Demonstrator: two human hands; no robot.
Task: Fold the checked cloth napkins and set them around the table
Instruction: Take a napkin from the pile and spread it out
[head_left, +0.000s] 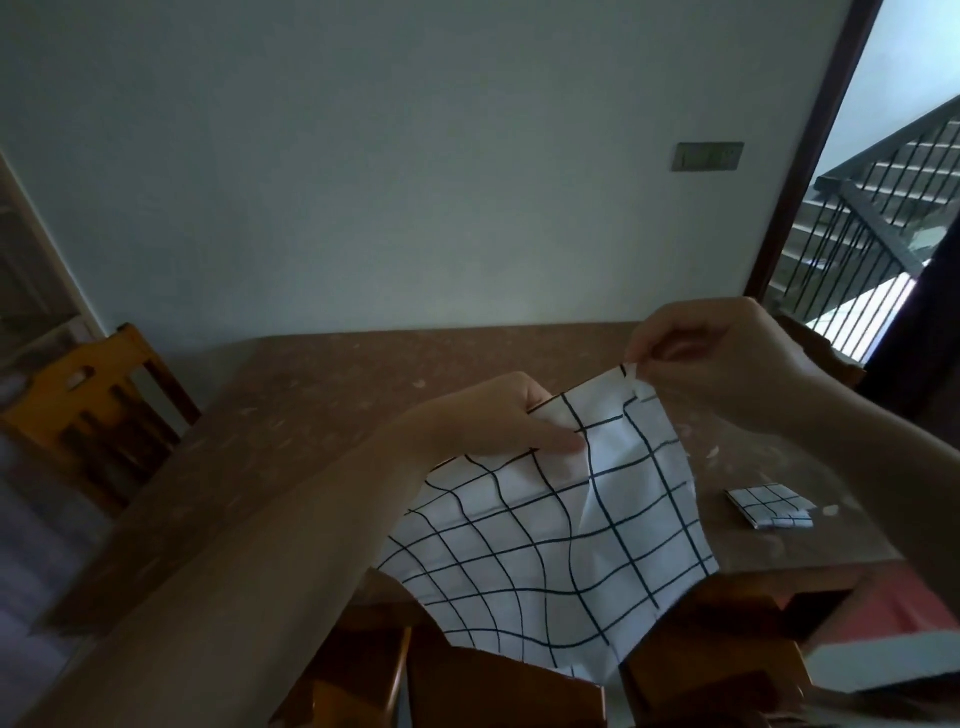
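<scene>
I see the open checked napkin (561, 525) held up at centre frame, hanging over the near edge of the brown table (332, 395). My left hand (498, 421) grips its upper left edge, thumb on the cloth; my right hand (722, 358) pinches the top corner. A folded napkin (769, 505) lies on the table at right, near a wooden chair (98, 410) at left

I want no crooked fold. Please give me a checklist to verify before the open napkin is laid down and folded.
1. Left hand grips the open napkin at its top edge: ok.
2. Right hand pinches the top corner: ok.
3. Napkin hangs flat: not ok, creased in the middle.
4. Bare table ahead for laying it: ok.
5. Folded napkin lies apart, at the right: ok.
6. Lower corners aligned: cannot tell.
</scene>
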